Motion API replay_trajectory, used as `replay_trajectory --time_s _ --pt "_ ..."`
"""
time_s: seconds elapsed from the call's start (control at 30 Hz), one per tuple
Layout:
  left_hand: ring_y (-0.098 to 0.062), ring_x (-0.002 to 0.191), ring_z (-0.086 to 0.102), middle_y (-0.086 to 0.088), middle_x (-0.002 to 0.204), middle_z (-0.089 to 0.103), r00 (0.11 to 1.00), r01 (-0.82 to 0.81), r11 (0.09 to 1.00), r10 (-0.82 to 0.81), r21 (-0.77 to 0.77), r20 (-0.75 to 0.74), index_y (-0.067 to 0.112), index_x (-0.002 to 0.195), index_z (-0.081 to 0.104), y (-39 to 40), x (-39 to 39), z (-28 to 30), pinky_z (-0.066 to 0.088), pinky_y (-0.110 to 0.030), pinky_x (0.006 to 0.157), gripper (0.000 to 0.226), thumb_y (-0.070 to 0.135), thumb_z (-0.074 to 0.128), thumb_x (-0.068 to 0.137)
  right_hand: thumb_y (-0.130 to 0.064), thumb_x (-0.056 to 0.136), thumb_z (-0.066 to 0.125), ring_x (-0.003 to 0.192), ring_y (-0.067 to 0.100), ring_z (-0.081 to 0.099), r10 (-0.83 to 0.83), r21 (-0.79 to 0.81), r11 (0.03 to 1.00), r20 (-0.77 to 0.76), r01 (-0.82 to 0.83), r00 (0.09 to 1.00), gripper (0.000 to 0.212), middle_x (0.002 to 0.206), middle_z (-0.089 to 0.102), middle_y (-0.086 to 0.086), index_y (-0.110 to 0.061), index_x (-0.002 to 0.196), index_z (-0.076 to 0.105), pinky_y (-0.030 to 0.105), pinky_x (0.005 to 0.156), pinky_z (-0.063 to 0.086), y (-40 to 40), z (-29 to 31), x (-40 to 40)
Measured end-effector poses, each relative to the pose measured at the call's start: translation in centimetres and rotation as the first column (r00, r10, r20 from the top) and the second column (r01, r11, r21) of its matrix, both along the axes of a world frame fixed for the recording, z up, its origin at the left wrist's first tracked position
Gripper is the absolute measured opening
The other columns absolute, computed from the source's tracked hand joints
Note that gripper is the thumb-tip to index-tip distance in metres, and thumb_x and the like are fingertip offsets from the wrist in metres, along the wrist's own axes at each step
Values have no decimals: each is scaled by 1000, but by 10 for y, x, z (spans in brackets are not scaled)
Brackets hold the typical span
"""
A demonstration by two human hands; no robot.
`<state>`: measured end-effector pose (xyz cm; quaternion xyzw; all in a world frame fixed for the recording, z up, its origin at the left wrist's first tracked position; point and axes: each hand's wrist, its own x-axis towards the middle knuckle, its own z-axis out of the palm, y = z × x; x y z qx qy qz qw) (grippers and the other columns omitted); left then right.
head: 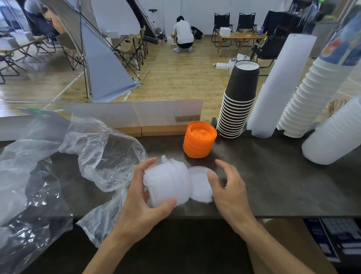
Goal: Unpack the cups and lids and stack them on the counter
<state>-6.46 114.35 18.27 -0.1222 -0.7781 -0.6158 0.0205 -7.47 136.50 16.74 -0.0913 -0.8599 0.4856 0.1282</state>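
Stack of translucent white plastic lids (167, 185) lying on its side near the front edge of the dark table (270, 174). Stack of orange plastic lids (199, 139) upright behind it. Upside-down black paper cups (239, 101), translucent plastic cups (276, 87) and white paper cups (304, 98) stacked at the back right.

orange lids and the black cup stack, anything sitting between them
Nothing: in the head view only a narrow strip of bare dark counter separates the orange lids from the black cup stack.
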Motion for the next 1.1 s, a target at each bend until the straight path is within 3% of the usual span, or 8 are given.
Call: replay_trajectory --time_s 0.1,0.23,0.3,0.47,0.67,0.8,0.97,1.1 --pt "-8 114 57 15 129 46 999 31 999 -30 14 -27 39 142 34 -1 4 7 62 -32 73 96 33 86 61 -45 93 59 118 1 54 114 114 989 -226 -90 967 34 124 59 -18 -29 123 61 13 96 44 -6 16 18" --pt "-15 116 58 13 128 48 994 99 994 -97 54 -43 38 141 35 -2 7 19 63 -36 73 93 35 84 62 -70 74 59 110 -5 60 302 -279 913 -35 -299 953 52 118 63 -26 -46 120 56 15 77 53 -18 56 24" --pt "-13 117 58 15 128 48 991 128 989 -125 68 -45 39 140 36 -1 7 25 63 -36 72 91 33 84 63 -76 64 58 111 -4 61 339 -329 890 21 -314 941 67 123 62 -22 -47 125 54 20 79 55 -18 66 19" --pt "-17 117 59 9 128 50 981 191 980 -189 47 -42 34 145 33 1 5 27 63 -40 75 94 16 84 68 -73 61 68 114 20 65 616 -548 724 240 -419 750 80 130 60 -3 -39 133 53 36 81 61 -15 78 14" --pt "-13 117 58 15 125 49 974 226 974 -226 -9 -1 40 143 32 -4 4 29 62 -36 78 93 34 83 66 -62 78 66 122 26 60 625 -718 633 254 -289 738 63 141 50 0 -42 136 53 44 88 60 -15 76 16" --pt "-12 118 58 14 129 47 969 245 969 -245 -27 17 38 144 31 -5 1 29 62 -35 79 92 35 82 68 -52 74 74 119 26 64 651 -771 581 247 -261 718 69 137 58 2 -37 137 50 42 93 58 -17 75 18" --pt "-18 120 58 6 133 48 956 292 954 -290 -63 43 35 147 29 -5 3 28 61 -41 83 96 34 84 68 -50 68 76 116 34 66 735 -805 507 217 -309 642 66 129 66 9 -33 129 58 39 78 56 -14 75 21" --pt "-9 118 56 17 129 47 966 257 958 -260 -127 -8 38 140 33 -2 3 32 62 -35 80 88 43 82 67 -50 66 75 114 29 67 710 -780 524 179 -342 681 58 122 69 2 -40 120 59 36 77 57 -15 73 21"
